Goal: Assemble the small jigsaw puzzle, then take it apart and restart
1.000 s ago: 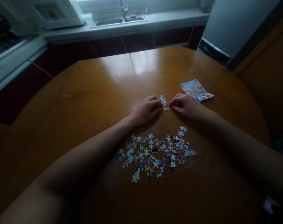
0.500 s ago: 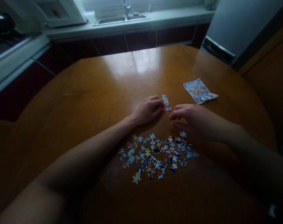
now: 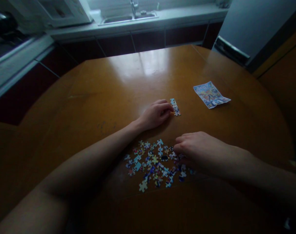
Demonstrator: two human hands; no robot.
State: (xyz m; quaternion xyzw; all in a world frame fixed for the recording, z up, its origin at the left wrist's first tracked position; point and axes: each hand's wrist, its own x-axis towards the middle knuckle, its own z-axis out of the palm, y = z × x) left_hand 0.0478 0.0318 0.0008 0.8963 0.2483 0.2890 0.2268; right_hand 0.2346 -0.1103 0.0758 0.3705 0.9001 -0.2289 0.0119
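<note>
My left hand (image 3: 157, 113) rests on the table with its fingers curled. Its fingertips are at the left edge of a narrow strip of joined jigsaw puzzle pieces (image 3: 176, 108), seeming to hold it there. Low over the right part of a spread of loose jigsaw puzzle pieces (image 3: 154, 159) is my right hand (image 3: 194, 146), back upward and fingers bent down. The hand covers some of those pieces, and its thumb and fingertips are hidden, so any piece in them cannot be seen.
A creased picture sheet (image 3: 211, 95) lies on the wooden table (image 3: 101, 87), right of the strip. Beyond the table's far edge are a counter (image 3: 182, 14) with a sink (image 3: 118, 19), a white microwave (image 3: 65, 11) and a fridge (image 3: 255, 29).
My right hand has moved toward me, from near the strip down over the loose pieces, and its fingers have bent downward. My left hand has stayed beside the strip.
</note>
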